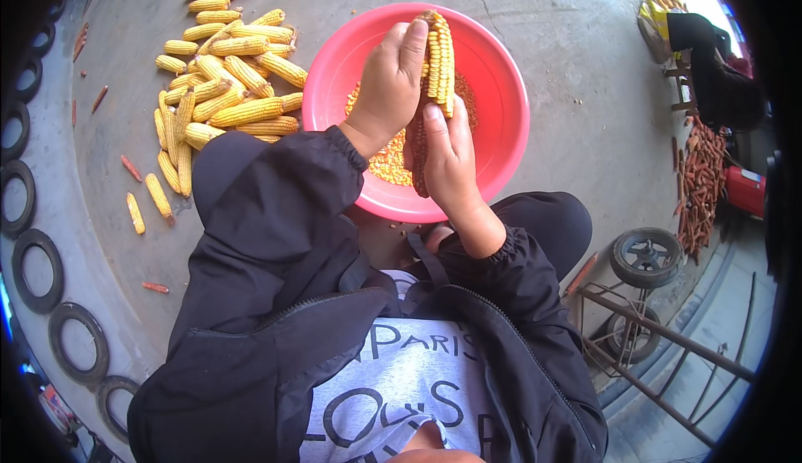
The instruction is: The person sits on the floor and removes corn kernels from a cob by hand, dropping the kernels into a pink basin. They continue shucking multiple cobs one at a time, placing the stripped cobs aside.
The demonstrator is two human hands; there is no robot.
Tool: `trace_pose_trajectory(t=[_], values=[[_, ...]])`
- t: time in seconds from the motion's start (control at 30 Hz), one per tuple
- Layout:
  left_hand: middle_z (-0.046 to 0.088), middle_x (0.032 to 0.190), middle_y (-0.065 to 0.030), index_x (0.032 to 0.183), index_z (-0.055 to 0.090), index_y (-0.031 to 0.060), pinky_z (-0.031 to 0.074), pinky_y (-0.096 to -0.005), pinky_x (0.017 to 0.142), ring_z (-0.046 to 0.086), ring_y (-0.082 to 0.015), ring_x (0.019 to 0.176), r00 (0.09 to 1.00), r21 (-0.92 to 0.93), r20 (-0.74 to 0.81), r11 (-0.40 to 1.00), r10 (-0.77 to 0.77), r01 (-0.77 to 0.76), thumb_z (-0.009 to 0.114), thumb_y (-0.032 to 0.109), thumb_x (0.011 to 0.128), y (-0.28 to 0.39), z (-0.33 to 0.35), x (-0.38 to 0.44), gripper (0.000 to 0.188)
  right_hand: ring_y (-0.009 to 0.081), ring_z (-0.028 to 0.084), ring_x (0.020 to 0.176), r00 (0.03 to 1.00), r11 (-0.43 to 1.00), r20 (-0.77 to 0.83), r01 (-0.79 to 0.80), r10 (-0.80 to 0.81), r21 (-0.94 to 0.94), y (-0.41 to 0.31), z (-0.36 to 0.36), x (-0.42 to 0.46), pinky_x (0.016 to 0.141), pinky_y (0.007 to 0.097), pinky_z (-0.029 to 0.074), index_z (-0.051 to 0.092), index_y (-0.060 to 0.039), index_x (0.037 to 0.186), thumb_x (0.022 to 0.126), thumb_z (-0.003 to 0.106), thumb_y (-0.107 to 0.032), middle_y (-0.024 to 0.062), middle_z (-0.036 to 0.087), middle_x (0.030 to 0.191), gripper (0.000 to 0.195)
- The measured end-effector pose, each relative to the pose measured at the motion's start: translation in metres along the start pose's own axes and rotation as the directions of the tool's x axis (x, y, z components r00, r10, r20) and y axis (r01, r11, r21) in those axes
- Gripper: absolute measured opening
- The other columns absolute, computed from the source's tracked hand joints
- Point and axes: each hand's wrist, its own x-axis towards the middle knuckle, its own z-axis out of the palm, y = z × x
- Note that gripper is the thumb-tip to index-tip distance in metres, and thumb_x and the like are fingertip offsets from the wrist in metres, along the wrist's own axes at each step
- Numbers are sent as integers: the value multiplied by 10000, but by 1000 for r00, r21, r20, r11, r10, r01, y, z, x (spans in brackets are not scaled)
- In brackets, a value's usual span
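Over a pink plastic basin (510, 106), my left hand (395, 68) grips a partly shelled ear of corn (440, 56), thumb near its upper end. Yellow kernel rows remain on its right side. My right hand (452, 150) is closed around a bare dark red corn cob (420, 162), which lies against the ear's lower part; the fingers of this hand also touch the ear's lower end. Loose corn kernels (391, 162) lie in the basin, partly hidden by the hands.
A pile of corn ears (232, 81) lies left of the basin. At right are a heap of bare cobs (698, 181), a seated person (714, 68), a red container (745, 190) and a wheeled metal frame (664, 331). Tires (37, 269) line the left edge.
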Motion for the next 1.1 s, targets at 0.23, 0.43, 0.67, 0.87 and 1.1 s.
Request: trace_pose_trajectory(t=[0.23, 0.43, 0.67, 0.87, 1.1], values=[[605, 749, -91, 944, 544, 7, 457, -334, 641, 596, -198, 686, 998, -94, 27, 994, -57, 59, 407, 401, 1031, 7, 0, 0, 426, 88, 462, 507, 999, 998, -8, 46, -45, 31, 1, 1, 2, 459, 235, 390, 405, -30, 1197, 1021, 431, -174, 32, 510, 764, 229], [600, 728, -77, 923, 525, 3, 457, -328, 626, 598, -173, 687, 991, -143, 51, 982, -121, 127, 409, 426, 1026, 3, 3, -2, 451, 71, 449, 521, 997, 996, -13, 69, -70, -53, 4, 1, 3, 465, 234, 377, 401, -27, 1191, 1019, 426, -159, 23, 503, 772, 218], [607, 731, -81, 918, 544, 10, 453, -344, 619, 599, -199, 671, 997, -33, -1, 996, -81, 81, 404, 396, 1033, 2, 0, 0, 426, 64, 438, 514, 995, 995, -10, 96, -97, -38, 8, 1, 3, 468, 225, 373, 400, -26, 1201, 1018, 427, -158, 22, 503, 775, 227], [587, 778, -24, 926, 546, 33, 452, -285, 618, 566, -110, 672, 981, -363, 26, 912, -194, 190, 412, 412, 1030, 1, 4, 0, 416, 184, 589, 735, 997, 974, -38, 50, -60, -223, 3, -2, 2, 648, 319, 474, 389, -2, 1260, 1003, 468, -158, 112, 572, 899, 311], [532, 732, 14, 900, 524, 59, 441, -243, 604, 521, -66, 649, 954, -378, 117, 876, -275, 299, 370, 462, 1031, 6, 6, -6, 451, 316, 620, 929, 990, 900, -52, 99, -134, -424, 20, -5, 4, 805, 394, 476, 358, 21, 1302, 985, 500, -153, 217, 582, 1058, 389]])
